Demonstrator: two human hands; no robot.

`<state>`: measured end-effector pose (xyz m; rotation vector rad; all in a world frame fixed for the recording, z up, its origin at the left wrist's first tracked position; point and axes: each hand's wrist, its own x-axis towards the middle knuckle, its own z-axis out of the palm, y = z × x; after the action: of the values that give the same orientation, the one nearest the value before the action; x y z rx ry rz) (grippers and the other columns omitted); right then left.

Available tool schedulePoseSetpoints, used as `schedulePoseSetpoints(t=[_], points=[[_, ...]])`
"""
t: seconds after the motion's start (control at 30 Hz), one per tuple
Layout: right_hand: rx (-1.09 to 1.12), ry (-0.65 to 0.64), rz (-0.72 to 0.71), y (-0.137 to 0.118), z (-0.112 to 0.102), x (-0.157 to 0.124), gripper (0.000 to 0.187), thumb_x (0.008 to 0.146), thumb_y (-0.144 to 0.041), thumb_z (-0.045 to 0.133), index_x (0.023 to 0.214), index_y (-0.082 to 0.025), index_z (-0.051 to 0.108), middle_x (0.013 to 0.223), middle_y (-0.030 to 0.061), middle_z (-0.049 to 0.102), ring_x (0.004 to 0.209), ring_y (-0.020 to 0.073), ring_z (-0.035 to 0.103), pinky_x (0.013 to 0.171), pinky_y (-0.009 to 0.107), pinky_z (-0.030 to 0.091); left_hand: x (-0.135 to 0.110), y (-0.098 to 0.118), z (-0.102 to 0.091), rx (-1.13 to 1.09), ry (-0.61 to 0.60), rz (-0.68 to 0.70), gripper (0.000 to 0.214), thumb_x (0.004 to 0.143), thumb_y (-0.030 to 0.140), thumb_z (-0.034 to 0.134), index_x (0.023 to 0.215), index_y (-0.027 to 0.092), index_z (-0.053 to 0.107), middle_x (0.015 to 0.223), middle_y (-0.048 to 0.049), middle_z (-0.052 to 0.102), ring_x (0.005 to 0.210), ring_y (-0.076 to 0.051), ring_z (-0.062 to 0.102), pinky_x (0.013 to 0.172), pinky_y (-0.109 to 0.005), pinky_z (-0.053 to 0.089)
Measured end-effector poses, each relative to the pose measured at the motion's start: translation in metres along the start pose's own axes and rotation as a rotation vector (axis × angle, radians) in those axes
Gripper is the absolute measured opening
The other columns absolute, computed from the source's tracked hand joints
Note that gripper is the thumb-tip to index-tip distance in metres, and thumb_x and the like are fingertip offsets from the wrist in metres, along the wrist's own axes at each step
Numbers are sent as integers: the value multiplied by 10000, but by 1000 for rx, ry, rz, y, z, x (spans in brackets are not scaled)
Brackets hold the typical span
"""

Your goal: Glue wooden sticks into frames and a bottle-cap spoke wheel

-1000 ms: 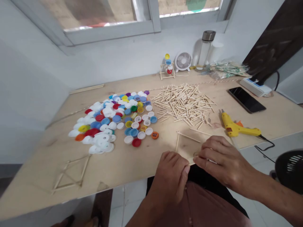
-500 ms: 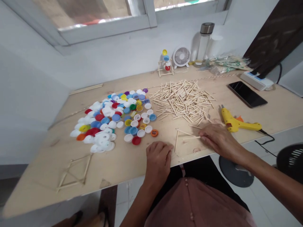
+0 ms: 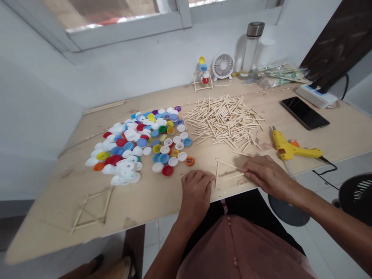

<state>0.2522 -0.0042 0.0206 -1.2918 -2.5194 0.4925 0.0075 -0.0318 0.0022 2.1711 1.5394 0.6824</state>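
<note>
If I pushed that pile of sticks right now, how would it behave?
The pile of sticks would probably spread and scatter, since the pieces lie loosely crisscrossed. Each looks thin and straight, so likely light and stiff.

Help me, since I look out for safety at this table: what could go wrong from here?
1. The yellow glue gun lies near the right hand; if it is hot, which I cannot tell, a stray move might cause a burn.
2. Its cord hangs past the edge of the table; a snag could drag the gun off.
3. The stick beside the left hand might get nudged askew.
</note>
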Motion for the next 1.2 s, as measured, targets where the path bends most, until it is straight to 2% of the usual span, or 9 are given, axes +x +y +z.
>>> schedulePoseSetpoints(t=[0.23,1.2], points=[[-59,-52,30,-7,2,2,212,957,-257,398,847,-205,572,863,59,593,785,198,534,702,324,346,-1,1,-2,-17,-39,-19,258,849,97,468,918,226,681,867,-36,663,922,-220,529,859,-405,344],[-170,-20,72,-26,15,-2,185,935,-232,422,918,-226,606,871,65,594,812,213,502,715,333,302,-5,-2,-6,-55,-84,1,264,770,101,593,980,241,671,947,-27,658,979,-226,515,929,-425,318]])
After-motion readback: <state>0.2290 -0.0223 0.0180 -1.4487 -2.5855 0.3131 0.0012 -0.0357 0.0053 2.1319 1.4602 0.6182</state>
